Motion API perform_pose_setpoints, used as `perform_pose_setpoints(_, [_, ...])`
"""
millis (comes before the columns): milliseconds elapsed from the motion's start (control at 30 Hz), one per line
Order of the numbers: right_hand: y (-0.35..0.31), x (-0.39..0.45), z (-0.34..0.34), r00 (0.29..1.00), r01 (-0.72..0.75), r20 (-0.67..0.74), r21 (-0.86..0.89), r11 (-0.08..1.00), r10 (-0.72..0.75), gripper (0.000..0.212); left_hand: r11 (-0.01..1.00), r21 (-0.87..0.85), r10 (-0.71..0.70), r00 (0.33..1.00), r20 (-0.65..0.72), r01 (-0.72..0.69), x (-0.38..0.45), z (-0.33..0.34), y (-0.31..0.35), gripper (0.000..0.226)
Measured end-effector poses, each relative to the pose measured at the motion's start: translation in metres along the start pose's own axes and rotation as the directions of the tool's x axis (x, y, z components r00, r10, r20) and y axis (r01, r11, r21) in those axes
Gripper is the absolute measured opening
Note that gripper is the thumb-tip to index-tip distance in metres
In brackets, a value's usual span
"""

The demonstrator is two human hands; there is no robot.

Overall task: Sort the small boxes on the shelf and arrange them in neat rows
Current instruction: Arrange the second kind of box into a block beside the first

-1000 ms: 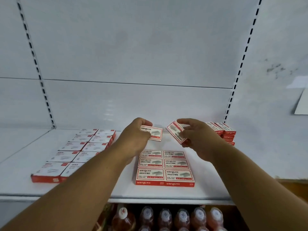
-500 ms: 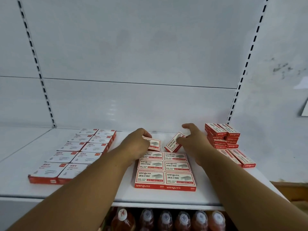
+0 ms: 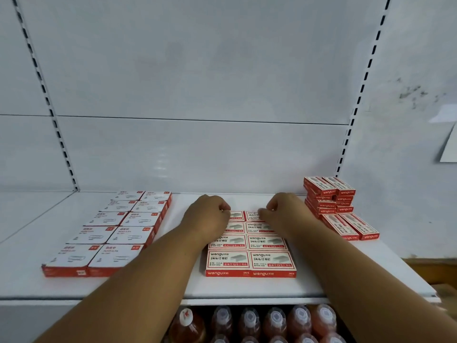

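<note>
Shelf. Staple block mid-shelf. Left hand and right hand, fingers curled, each pinch a box at block's back row. Clip boxes left of block; stack right.

- The light is even and soft, rather cool, and it seems to come from above and in front of the white metal shelf board.
- Shadows are weak; only a pale one lies beside the red and white cardboard boxes.
- A faint glare shows on the white back panel.
- The wide lens bends the slotted black-and-white uprights outward near the edges.
- Print on the far boxes is blurred; the nearest print is readable.
- The orange plastic bottles under the shelf are dim and soft.
</note>
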State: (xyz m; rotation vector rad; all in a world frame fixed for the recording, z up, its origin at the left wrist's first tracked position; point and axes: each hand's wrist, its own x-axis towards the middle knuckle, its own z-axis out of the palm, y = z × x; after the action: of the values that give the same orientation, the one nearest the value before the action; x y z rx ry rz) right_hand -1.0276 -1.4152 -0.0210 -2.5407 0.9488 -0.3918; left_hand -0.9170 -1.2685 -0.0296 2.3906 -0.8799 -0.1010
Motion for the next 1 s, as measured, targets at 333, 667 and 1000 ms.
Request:
perform_pose_setpoints(333, [0.001, -0.009, -0.005, 0.982, 0.186, 0.028, 0.02, 0.982, -0.187, 0.024, 0.998, 0.025, 0.054, 0.998, -0.031, -0.053, 0.003, 0.003, -0.004, 0.022])
perform_pose_setpoints(667, [-0.001, -0.009, -0.001, 0.945, 0.326, 0.071, -0.172, 0.929, -0.319, 0.026, 0.995, 0.082, 0.066, 0.996, -0.054, -0.061, -0.001, 0.004, 0.0, 0.023])
perform_pose_setpoints(1000, [-0.001, -0.011, -0.005, 0.942, 0.335, 0.049, -0.178, 0.925, -0.332, 0.026, 0.99, 0.129, 0.072, 0.995, -0.069, -0.062, -0.001, 0.0, 0.002, 0.025])
